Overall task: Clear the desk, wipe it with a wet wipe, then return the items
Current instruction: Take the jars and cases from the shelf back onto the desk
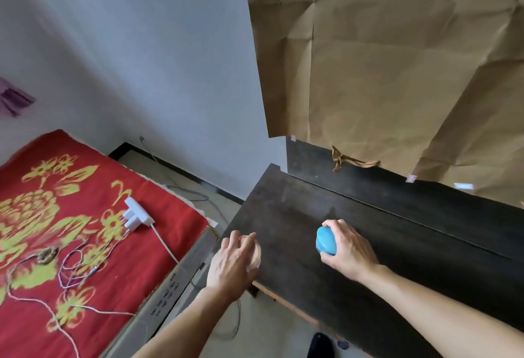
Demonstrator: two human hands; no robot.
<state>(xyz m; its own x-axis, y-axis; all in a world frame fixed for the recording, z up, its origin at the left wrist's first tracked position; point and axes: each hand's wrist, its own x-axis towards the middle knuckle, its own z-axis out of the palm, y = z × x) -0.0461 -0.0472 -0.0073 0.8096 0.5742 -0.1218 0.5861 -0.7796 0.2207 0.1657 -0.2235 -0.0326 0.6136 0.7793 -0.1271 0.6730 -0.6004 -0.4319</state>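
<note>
Right hand (pixel 350 247) curls around a blue oval object (pixel 326 241), its long axis pointing away from the person, over the dark desk (pixel 411 250), while the left hand (pixel 232 261) lies over a pale round item (pixel 256 255) at the desk's left edge, its hold unclear.

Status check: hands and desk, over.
Left hand resting on pale round object at desk edge. Right hand gripping blue object. Nothing blocking either hand.

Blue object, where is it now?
Head view: the blue object is gripped in the right hand, at the dark desk toward its left end, right of the left hand, which covers a pale round thing.
</note>
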